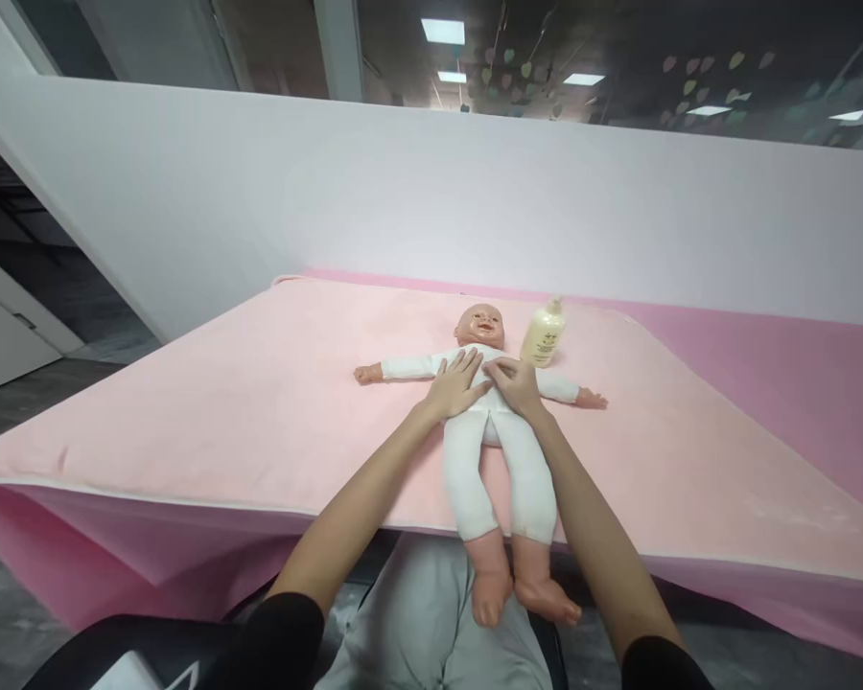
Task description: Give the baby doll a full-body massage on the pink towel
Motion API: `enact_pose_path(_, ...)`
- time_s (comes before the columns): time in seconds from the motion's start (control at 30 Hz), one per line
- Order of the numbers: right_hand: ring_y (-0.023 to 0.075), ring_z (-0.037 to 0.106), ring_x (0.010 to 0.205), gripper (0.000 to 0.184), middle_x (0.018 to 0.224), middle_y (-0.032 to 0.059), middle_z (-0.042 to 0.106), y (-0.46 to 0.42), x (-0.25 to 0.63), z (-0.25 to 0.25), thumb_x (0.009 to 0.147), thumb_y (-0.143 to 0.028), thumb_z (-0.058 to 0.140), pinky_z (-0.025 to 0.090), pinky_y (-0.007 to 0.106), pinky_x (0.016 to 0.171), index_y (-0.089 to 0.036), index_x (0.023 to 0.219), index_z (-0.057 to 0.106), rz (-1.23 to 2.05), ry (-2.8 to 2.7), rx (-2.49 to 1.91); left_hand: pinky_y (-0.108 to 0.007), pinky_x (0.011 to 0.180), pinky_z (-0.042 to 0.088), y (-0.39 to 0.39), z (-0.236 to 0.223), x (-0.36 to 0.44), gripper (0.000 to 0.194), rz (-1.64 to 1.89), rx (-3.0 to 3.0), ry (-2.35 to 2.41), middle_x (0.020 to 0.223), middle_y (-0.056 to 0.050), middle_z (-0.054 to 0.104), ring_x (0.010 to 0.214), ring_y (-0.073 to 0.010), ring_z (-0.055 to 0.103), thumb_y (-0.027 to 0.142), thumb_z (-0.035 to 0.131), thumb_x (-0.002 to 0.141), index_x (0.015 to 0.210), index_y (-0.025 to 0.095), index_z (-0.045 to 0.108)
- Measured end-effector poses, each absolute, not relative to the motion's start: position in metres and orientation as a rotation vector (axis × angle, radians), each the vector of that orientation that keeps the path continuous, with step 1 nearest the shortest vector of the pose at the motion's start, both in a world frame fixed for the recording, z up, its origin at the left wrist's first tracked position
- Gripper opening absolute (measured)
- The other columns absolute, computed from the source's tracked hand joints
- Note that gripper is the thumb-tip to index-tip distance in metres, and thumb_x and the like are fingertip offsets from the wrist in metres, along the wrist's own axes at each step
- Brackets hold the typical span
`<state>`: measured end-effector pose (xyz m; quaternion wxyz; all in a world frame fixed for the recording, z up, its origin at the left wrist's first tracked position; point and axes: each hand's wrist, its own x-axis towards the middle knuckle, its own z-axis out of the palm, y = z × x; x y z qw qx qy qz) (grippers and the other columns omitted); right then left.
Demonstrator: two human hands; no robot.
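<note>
A baby doll point(533, 470) with a white cloth body lies on its back, head away from me and arms spread out. Its feet hang over the near edge of the table. My left hand point(458, 385) rests flat on the left side of the doll's chest, fingers stretched out. On the other side of the chest is my right hand point(516, 385), its fingers bent and drawn together against the white cloth. Whether anything is pinched between those fingertips cannot be made out. Just beyond my right hand stands a pale yellow pump bottle point(544, 333), near the doll's head.
A light pink blanket point(259, 402) covers the table, over a darker pink cloth point(783, 383) that drapes down the front. Behind the table rises a white wall point(431, 192) with dark glass above it. My legs point(417, 613) are under the near edge.
</note>
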<state>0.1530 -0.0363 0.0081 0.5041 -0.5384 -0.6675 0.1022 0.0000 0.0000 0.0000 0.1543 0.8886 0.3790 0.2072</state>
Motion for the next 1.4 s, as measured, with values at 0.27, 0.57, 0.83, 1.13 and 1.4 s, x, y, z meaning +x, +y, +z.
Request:
enact_pose_path(0.27,0.0241,0.047,0.124,0.031,0.117,0.0016,0.064,-0.025,0.144,0.0,0.087,-0.04,0.044,0.018,0.049,0.112,-0.025,0.102,0.067,0.29,-1.836,-1.431,-0.056,0.112,0.012,0.005,-0.003,0.0,0.061,0.667,2.45,1.301,0.153,-0.009,0.022,0.141,-0.0333,0.017,0.051,0.032,0.09,0.144,0.022,0.03)
enact_pose_path(0.57,0.0238,0.032,0.135,0.039,0.14,0.0077,0.044,-0.028,0.145,0.0,0.091,-0.046,0.037,0.014,0.055,0.11,-0.026,0.118,0.058,0.203,-1.85,-1.644,-0.054,0.112,0.013,0.004,-0.003,0.0,0.061,0.672,2.431,1.39,0.152,-0.011,0.025,0.14,-0.034,0.021,0.055,0.03,0.09,0.144,0.026,0.031)
enact_pose_path(0.83,0.0257,0.022,0.139,0.052,0.15,0.0055,0.029,-0.031,0.144,0.005,0.091,-0.056,0.031,0.014,0.059,0.109,-0.029,0.134,0.044,0.232,-1.798,-1.888,-0.051,0.113,0.015,0.004,-0.005,0.002,0.06,0.659,2.435,1.443,0.152,-0.008,0.026,0.14,-0.0298,0.023,0.056,0.029,0.09,0.144,0.028,0.031)
enact_pose_path(1.13,0.024,0.032,0.135,0.052,0.144,0.0122,0.038,-0.021,0.161,-0.009,0.092,-0.042,0.03,0.016,0.05,0.112,-0.016,0.136,0.041,0.279,-1.565,-1.811,-0.04,0.105,0.034,-0.008,0.004,0.001,0.028,1.078,2.47,1.126,0.109,-0.007,0.066,0.108,-0.0208,0.056,0.022,0.045,0.085,0.103,0.019,0.067)
enact_pose_path(1.4,0.0227,0.055,0.111,0.042,0.119,0.0124,0.062,-0.018,0.172,-0.012,0.084,-0.024,0.035,0.037,0.038,0.101,-0.012,0.114,0.061,0.286,-1.305,-1.666,-0.031,0.095,0.042,-0.013,0.011,-0.003,0.028,0.818,2.34,0.582,0.107,-0.002,0.069,0.102,-0.0173,0.06,0.032,0.047,0.086,0.094,0.022,0.072)
